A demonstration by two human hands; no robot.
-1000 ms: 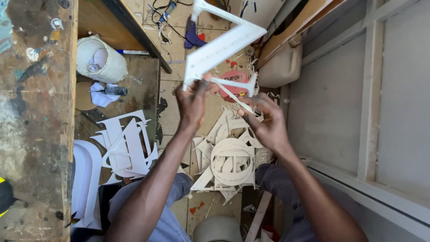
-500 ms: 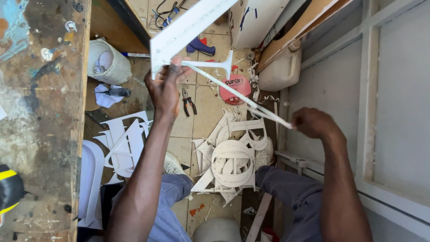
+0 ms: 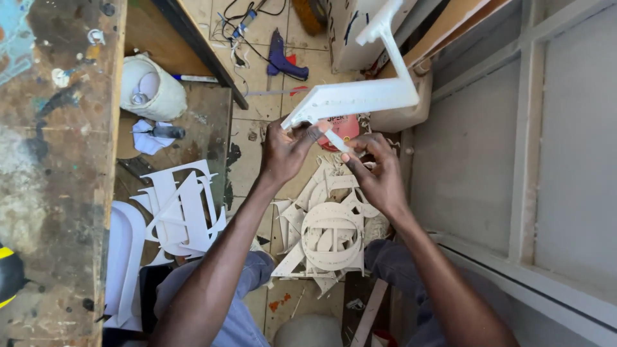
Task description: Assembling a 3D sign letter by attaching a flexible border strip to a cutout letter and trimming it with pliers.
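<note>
1. The left hand (image 3: 286, 151) sits just left of the frame's centre, fingers curled up and thumb pressed against the lower left end of a white angled foam-board piece (image 3: 360, 96), gripping it.
2. The right hand (image 3: 379, 173) is just right of centre, its fingertips pinched on a small white strip (image 3: 337, 140) that hangs from the underside of that piece. The two hands are nearly touching.
3. The white piece is held in the air in the upper middle of the frame: a broad flat bar running from the hands up to the right, then a thinner leg rising toward the top edge.
4. Directly below the hands, on the tiled floor in the lower centre, lies a heap of white cut-out shapes (image 3: 328, 234), with a ring-shaped one on top.
5. To the left, in the left centre of the frame, more white cut-out letters (image 3: 183, 209) lie stacked on a dark surface.
6. Higher up, at the top centre, a blue glue gun (image 3: 281, 59) rests on the tiles beside loose cables.
7. In the upper left a white bucket (image 3: 151, 87) stands beneath the edge of a paint-stained wooden workbench (image 3: 51, 167), which fills the left side.
8. A grey panelled wall (image 3: 514, 141) takes up the right side.
</note>
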